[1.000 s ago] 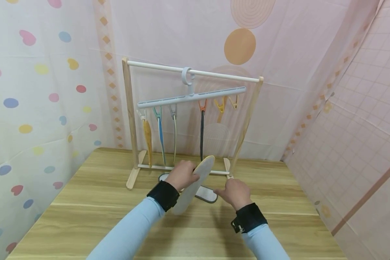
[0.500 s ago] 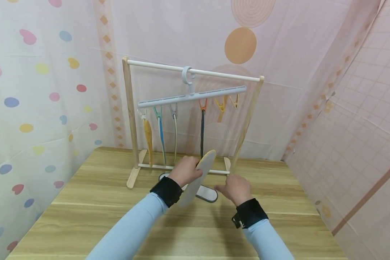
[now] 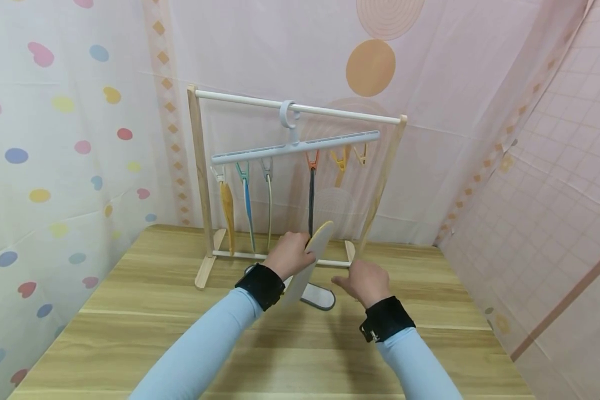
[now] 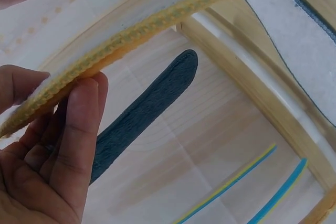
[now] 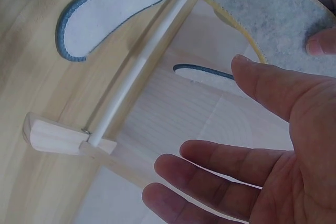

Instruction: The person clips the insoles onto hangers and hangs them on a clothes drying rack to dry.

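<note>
My left hand pinches a yellow-edged insole between thumb and fingers. Its grey underside faces right, and it stands tilted above the table. Beside it, my right hand is held in the air, thumb apart and fingers relaxed, holding nothing. The right wrist view shows the thumb close to the insole's edge; contact cannot be told. Beneath the hands lies a dark-edged insole with its white side up, partly hidden. A dark insole hangs behind from an orange clip.
A wooden rack carries a tilted light-blue clip hanger. An orange insole, a blue one and a pale-edged one hang at its left. Two yellowish clips, including the yellow clip, hang at its right without insoles.
My left hand has moved forward and slightly right, carrying the yellow-edged insole up toward the rack. My right hand has moved slightly forward.
</note>
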`<state>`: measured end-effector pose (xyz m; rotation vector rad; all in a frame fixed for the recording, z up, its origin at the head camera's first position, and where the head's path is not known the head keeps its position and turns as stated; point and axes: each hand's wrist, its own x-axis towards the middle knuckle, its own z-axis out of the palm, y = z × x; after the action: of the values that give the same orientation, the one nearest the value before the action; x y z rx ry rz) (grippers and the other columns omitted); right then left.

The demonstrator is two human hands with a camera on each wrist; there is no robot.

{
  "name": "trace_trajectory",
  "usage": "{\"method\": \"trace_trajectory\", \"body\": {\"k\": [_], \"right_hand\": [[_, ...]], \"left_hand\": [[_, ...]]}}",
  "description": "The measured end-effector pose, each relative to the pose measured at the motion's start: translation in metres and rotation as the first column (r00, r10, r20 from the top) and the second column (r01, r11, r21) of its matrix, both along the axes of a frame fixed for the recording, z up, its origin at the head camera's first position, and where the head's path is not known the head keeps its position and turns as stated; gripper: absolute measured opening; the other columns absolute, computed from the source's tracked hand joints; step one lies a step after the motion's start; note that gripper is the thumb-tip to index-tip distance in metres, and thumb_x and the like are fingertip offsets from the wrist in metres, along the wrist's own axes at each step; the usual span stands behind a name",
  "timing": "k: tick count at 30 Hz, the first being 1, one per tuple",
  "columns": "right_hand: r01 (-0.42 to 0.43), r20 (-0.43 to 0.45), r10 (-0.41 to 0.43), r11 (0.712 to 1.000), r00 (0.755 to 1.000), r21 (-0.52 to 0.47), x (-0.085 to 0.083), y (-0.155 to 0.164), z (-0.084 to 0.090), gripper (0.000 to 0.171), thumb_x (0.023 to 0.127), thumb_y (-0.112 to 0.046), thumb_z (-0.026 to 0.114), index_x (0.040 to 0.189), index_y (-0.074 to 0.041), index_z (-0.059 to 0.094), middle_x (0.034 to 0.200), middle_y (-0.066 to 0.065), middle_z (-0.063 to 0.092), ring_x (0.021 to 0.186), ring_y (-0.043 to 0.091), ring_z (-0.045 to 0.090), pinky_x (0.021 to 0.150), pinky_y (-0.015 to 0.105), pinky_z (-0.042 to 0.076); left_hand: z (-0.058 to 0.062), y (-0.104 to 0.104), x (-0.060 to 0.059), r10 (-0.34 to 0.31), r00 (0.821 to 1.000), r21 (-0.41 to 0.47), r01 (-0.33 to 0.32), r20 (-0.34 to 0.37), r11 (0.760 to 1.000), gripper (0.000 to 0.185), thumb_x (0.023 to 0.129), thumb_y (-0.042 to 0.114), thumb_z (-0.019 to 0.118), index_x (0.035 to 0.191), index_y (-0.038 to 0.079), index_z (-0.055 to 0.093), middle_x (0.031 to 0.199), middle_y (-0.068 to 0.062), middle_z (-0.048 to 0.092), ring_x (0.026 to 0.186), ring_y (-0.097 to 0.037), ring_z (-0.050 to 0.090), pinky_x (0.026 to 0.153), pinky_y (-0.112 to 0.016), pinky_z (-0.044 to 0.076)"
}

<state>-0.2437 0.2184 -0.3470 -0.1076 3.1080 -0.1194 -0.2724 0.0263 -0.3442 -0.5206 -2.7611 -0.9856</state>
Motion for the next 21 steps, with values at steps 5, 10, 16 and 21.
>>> {"method": "trace_trajectory", "body": {"k": [5, 10, 16, 21], "right_hand": [[-0.013, -0.025, 0.013, 1.0, 1.0, 0.014, -0.002, 0.001, 0.004, 0.056, 0.086, -0.057, 0.069, 0.054, -0.015, 0.05, 0.05, -0.004, 0.036, 0.045, 0.012, 0.039, 0.04, 0.026, 0.03], [-0.015, -0.034, 0.017, 0.999, 0.999, 0.041, -0.005, 0.002, 0.008, 0.059, 0.086, -0.057, 0.069, 0.052, -0.016, 0.045, 0.05, -0.005, 0.032, 0.044, 0.011, 0.035, 0.04, 0.026, 0.026], [-0.033, -0.063, 0.036, 0.998, 0.997, 0.045, -0.009, 0.002, 0.012, 0.06, 0.086, -0.054, 0.071, 0.05, -0.016, 0.041, 0.05, -0.005, 0.029, 0.043, 0.01, 0.032, 0.04, 0.026, 0.024], [-0.033, -0.064, 0.035, 0.999, 0.997, 0.034, -0.012, 0.002, 0.017, 0.06, 0.087, -0.053, 0.071, 0.052, -0.016, 0.039, 0.05, -0.004, 0.028, 0.044, 0.011, 0.031, 0.041, 0.026, 0.024]], "left_hand": [[0.004, 0.001, -0.004, -0.001, 1.0, 0.014, 0.0, 0.02, 1.0, 0.014, 0.087, 0.007, 0.066, 0.098, -0.001, 0.065, 0.091, -0.014, 0.069, 0.077, -0.025, 0.069, 0.062, -0.036, 0.056], [0.006, 0.002, -0.006, 0.013, 1.0, 0.014, -0.013, 0.016, 1.0, 0.014, 0.088, 0.008, 0.066, 0.1, -0.001, 0.064, 0.091, -0.014, 0.069, 0.076, -0.025, 0.069, 0.061, -0.035, 0.056], [0.008, 0.004, -0.008, 0.037, 0.999, 0.019, -0.037, 0.005, 0.999, 0.014, 0.09, 0.01, 0.065, 0.099, 0.0, 0.063, 0.09, -0.014, 0.069, 0.076, -0.023, 0.069, 0.061, -0.034, 0.056], [0.01, 0.005, -0.01, 0.044, 0.999, 0.024, -0.044, 0.003, 0.999, 0.014, 0.091, 0.01, 0.065, 0.101, 0.0, 0.063, 0.088, -0.013, 0.069, 0.074, -0.022, 0.069, 0.06, -0.033, 0.056]]}}
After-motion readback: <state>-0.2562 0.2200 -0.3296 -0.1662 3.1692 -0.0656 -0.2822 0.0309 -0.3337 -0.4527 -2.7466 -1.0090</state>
